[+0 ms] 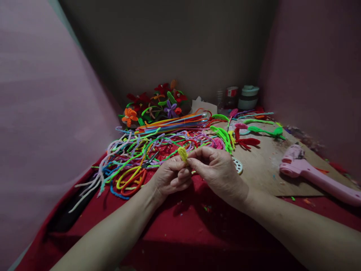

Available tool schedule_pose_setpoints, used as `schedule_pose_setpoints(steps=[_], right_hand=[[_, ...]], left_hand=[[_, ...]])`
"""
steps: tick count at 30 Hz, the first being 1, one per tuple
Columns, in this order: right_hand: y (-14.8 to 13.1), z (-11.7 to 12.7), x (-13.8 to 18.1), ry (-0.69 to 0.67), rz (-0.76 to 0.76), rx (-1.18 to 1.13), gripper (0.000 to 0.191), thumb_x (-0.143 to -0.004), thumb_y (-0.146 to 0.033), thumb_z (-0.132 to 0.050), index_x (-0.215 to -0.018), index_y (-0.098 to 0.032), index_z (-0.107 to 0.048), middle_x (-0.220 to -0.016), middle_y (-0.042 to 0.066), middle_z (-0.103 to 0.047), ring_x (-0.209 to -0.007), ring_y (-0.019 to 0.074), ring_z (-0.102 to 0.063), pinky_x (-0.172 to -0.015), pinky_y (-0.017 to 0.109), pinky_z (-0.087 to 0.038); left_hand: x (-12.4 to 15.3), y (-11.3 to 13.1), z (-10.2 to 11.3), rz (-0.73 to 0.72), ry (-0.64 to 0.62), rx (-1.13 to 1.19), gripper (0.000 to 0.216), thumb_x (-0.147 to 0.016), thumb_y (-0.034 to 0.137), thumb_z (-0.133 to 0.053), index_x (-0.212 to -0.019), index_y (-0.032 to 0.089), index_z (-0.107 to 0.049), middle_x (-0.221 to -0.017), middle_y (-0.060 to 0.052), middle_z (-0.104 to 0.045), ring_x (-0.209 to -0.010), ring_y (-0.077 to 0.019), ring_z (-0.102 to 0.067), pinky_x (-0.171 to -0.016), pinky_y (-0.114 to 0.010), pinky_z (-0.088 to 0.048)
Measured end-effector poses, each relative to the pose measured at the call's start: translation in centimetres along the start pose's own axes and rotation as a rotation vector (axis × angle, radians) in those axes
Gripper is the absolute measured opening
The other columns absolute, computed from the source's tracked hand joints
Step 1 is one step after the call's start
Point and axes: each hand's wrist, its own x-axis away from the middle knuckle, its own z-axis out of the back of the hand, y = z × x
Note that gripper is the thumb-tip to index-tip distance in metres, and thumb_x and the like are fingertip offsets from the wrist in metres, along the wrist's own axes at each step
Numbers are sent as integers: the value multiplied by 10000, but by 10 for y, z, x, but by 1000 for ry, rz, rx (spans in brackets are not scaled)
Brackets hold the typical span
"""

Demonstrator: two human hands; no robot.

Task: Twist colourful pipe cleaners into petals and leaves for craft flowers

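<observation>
A small yellow pipe-cleaner piece [182, 153] is pinched between both hands over the red cloth [180, 229]. My left hand [170, 177] is closed, its fingertips on the left side of the piece. My right hand [218, 169] is closed too, thumb and forefinger gripping its right side. Just beyond the hands lies a tangle of loose pipe cleaners [141, 150] in several colours.
Finished pipe-cleaner flowers [155, 105] stand at the back left. Green and red pipe-cleaner shapes [239, 131] lie on a brown board [267, 165]. A pink glue gun [316, 175] rests at the right. Small jars [242, 97] sit by the back wall. Pink walls close both sides.
</observation>
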Motion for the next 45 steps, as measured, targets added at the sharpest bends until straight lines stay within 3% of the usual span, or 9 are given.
schedule_pose_setpoints(steps=[13,26,34,40,45], right_hand=[[5,1,-1,29,70,92,97,-768,-184,-528,-759,-161,-622,-684,13,-634,-613,113,-579,-605,237,-468],[4,2,-5,40,8,31,110,-771,-212,-532,-781,-147,-620,-711,22,-650,-656,122,-601,-640,247,-484],[3,3,-6,68,-18,10,85,-741,-222,-567,-706,-152,-600,-643,4,-622,-577,105,-571,-554,222,-462],[0,1,-4,143,44,19,81,-734,-157,-541,-667,-155,-586,-591,-26,-582,-532,73,-539,-518,182,-430],[1,1,-5,128,-14,-38,68,-725,-156,-539,-670,-154,-579,-591,-32,-580,-517,65,-525,-497,174,-417]], left_hand=[[-1,-5,-1,-41,28,-23,112,-815,200,-511,-747,117,-544,-414,64,-451,-227,-7,-285,-289,-107,-301],[-4,-7,-2,-108,87,5,88,-849,196,-475,-830,131,-531,-473,58,-498,-256,-6,-344,-304,-99,-306],[-6,-8,-5,-155,83,-60,116,-808,246,-548,-794,137,-509,-479,54,-507,-262,-17,-363,-305,-115,-304],[-8,-8,-6,-159,88,-64,100,-812,231,-542,-811,137,-509,-482,55,-502,-265,-14,-363,-310,-115,-291],[-7,-7,-8,-162,102,-85,74,-829,205,-517,-860,138,-524,-479,58,-500,-263,-2,-338,-309,-100,-281]])
